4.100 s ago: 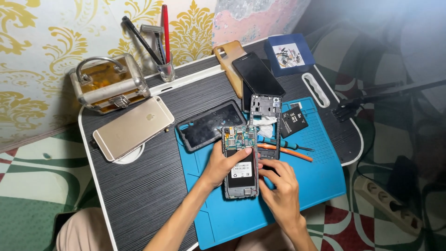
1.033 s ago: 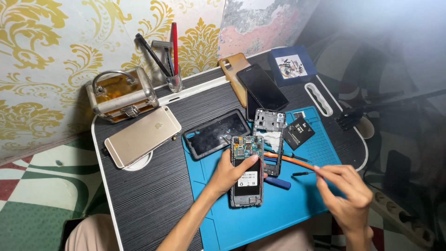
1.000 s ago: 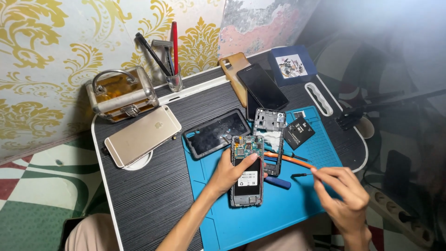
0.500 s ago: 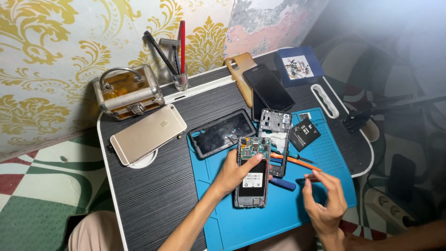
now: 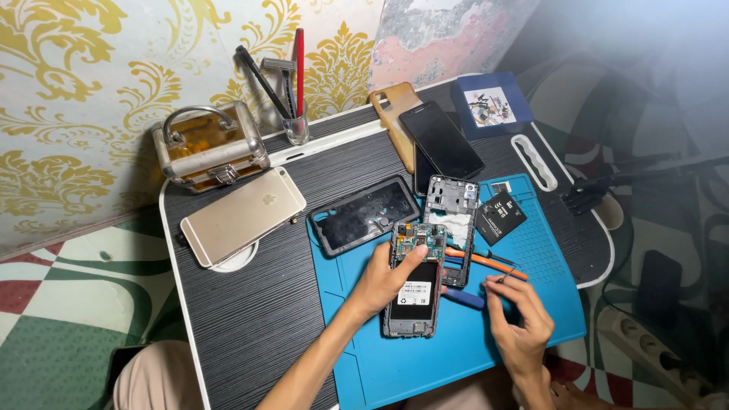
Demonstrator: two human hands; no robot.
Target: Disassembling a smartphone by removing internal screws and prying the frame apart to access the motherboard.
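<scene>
The left hand rests flat on the opened phone, which lies lengthwise on the blue mat of the counter, while just to its right the right hand pinches a thin tool.

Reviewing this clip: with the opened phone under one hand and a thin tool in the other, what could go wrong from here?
1. The left hand steadies the opened phone with its thumb lying near the bare circuit board; a slip could press on exposed parts.
2. The right hand pinches a thin tool by its tip; the grip looks light, so it might drop.
3. The screwdriver and phone frame crowd the blue mat; a sweep could knock them.
</scene>
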